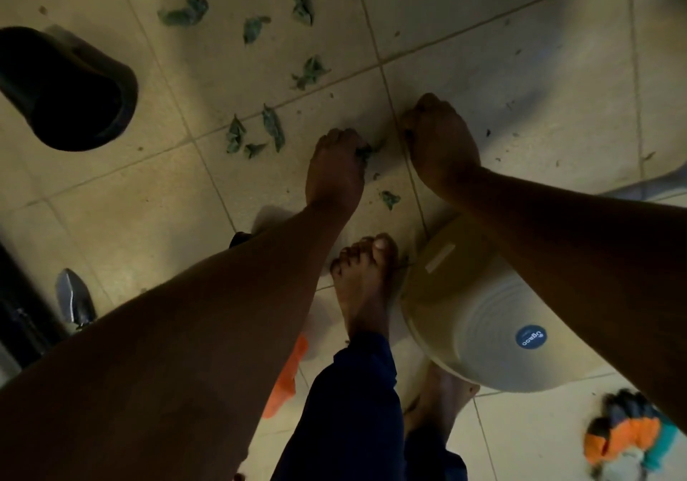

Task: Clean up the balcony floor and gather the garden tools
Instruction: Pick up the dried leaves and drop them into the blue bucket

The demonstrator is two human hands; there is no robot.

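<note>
Leaves lie scattered on the floor beyond my left hand, whose curled fingers pinch one. My right hand is fisted just beside it; I cannot tell what it holds.

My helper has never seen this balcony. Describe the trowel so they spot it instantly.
Start at the black pot lying tipped at the upper left. Straight below it, near the left edge, lies the trowel: the only shiny, pointed metal thing, unlike the crumpled green leaves.
</note>
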